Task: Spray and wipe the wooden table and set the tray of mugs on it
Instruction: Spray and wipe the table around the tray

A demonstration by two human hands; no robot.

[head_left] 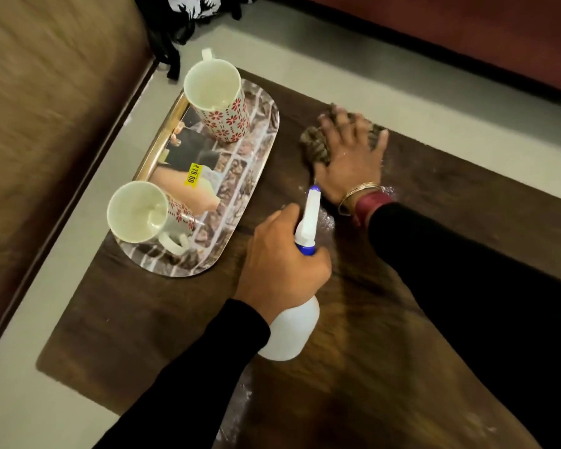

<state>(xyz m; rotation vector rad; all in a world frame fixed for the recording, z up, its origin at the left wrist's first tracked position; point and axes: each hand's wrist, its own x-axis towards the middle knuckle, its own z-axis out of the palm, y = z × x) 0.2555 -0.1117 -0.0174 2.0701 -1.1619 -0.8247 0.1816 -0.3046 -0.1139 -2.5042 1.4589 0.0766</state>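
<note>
The dark wooden table (353,367) fills the lower middle. On its left part lies an oval printed tray (240,189) carrying two white mugs with red flowers: the far mug (217,98) and the near mug (143,215). My left hand (279,260) grips a white spray bottle (292,332) around its neck, with the nozzle pointing away from me. My right hand (350,157) presses flat on a brown patterned cloth (314,144) near the table's far edge. Wet specks show on the wood beside the right wrist.
A brown sofa (46,124) runs along the left, and a reddish one (434,34) along the top. Pale floor (78,254) surrounds the table. A black and white bag (188,14) stands at the top.
</note>
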